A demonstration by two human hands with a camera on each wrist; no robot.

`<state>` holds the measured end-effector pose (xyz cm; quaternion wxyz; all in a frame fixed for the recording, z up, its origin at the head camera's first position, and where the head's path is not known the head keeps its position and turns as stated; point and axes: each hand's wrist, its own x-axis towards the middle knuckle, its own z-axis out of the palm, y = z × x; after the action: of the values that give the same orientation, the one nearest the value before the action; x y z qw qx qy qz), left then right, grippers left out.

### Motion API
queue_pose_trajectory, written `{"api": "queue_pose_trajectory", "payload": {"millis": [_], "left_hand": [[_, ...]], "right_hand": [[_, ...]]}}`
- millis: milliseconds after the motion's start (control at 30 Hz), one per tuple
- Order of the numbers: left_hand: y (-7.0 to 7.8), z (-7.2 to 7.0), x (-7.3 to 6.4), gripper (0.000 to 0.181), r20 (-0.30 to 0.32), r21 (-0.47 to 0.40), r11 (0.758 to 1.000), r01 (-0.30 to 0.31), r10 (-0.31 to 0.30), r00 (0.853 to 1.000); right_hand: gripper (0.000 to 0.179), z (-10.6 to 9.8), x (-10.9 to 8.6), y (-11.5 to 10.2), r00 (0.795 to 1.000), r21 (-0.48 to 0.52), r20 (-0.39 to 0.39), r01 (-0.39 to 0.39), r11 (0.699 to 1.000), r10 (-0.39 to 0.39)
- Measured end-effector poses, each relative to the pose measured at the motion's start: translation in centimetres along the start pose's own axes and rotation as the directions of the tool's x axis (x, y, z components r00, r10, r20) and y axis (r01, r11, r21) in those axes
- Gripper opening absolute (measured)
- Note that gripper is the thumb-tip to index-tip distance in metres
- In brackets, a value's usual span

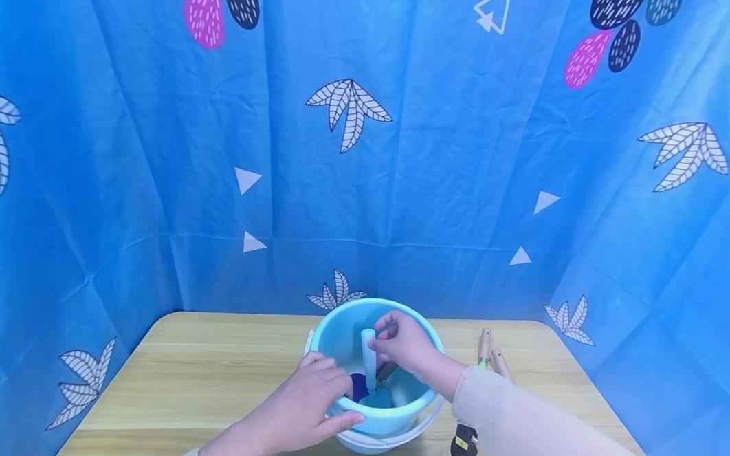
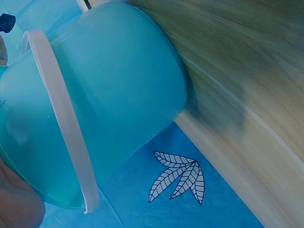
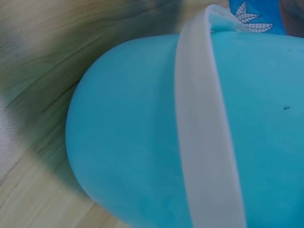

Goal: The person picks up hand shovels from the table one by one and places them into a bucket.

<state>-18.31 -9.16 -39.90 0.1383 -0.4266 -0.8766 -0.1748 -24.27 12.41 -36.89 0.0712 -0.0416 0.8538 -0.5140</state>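
A light blue bucket (image 1: 386, 422) with a white carrying handle (image 2: 61, 114) stands on the table. My left hand (image 1: 315, 397) grips its near left rim, thumb outside. Inside the bucket, my right hand (image 1: 405, 340) pinches the upper handle of a light blue shovel (image 1: 368, 359), whose wide teal lower end is low in the bucket. A dark blue thing (image 1: 358, 386) lies beside it; its kind is unclear. Something brown shows beneath the right hand, too shaded to identify. In the right wrist view, the bucket's outer wall (image 3: 123, 128) covers the work.
Two tools with wooden handles (image 1: 485, 344) lie on the table right of the bucket, partly behind the right sleeve. The wooden table (image 1: 222, 358) has rounded back corners. A patterned blue cloth (image 1: 441, 191) hangs behind and at both sides. A black device (image 1: 465, 445) hangs below the right wrist.
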Motion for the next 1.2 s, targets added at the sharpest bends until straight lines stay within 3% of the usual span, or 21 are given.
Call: {"api": "queue_pose_trajectory", "payload": {"millis": [333,733,1200], "left_hand": [[0.0,0.1,0.0,0.038,-0.013,-0.005,1.0,-0.001,0.001,1.0],[-0.1,0.2,0.0,0.037,-0.032,0.014,1.0,-0.021,0.021,0.999],[-0.1,0.2,0.0,0.036,-0.038,0.007,1.0,-0.025,0.025,0.999]], "right_hand": [[0.029,-0.8,-0.5,-0.7,1.0,0.053,0.006,0.008,0.999,-0.008],[0.019,-2.4,-1.6,-1.4,0.992,0.015,0.059,0.111,0.994,-0.111],[0.016,-5.3,-2.8,-2.2,0.995,-0.011,0.025,0.095,0.995,-0.095]]}}
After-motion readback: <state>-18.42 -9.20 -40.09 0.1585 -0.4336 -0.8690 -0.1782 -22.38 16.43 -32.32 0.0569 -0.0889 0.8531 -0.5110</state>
